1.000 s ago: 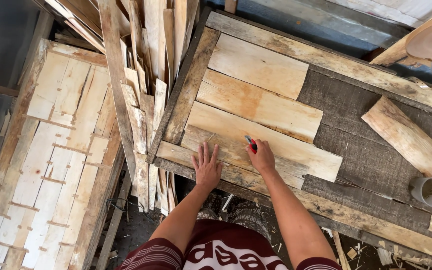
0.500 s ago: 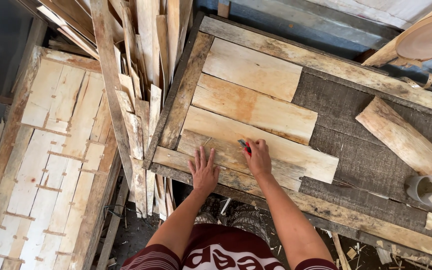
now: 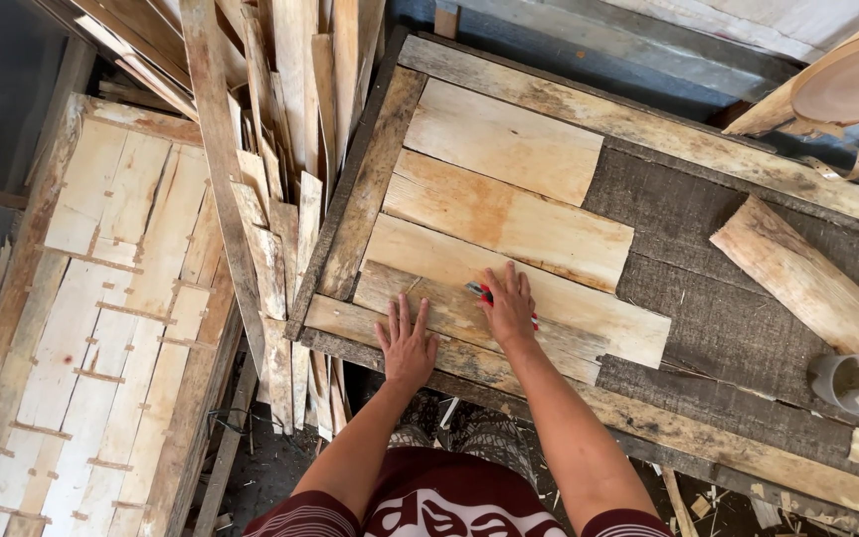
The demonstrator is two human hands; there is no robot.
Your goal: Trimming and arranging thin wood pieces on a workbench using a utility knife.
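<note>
My left hand [image 3: 407, 344] lies flat, fingers spread, on the near edge of a narrow weathered plank [image 3: 449, 310] that rests on the wooden workbench [image 3: 728, 438]. My right hand [image 3: 509, 308] presses on the same plank a little to the right and holds a red pencil [image 3: 482, 292], whose tip touches the wood. Beyond this plank lie three pale boards [image 3: 504, 214] side by side on the bench top.
A stack of thin wood strips [image 3: 280, 129] leans left of the bench. A slatted panel of pale boards [image 3: 101, 298] lies lower left. A loose thick board [image 3: 807, 283], a small cup [image 3: 849, 381] and a tape roll [image 3: 852, 85] sit at right.
Both hands stay on the narrow plank. The right hand with the pencil has shifted only slightly along it; the view has drifted a little.
</note>
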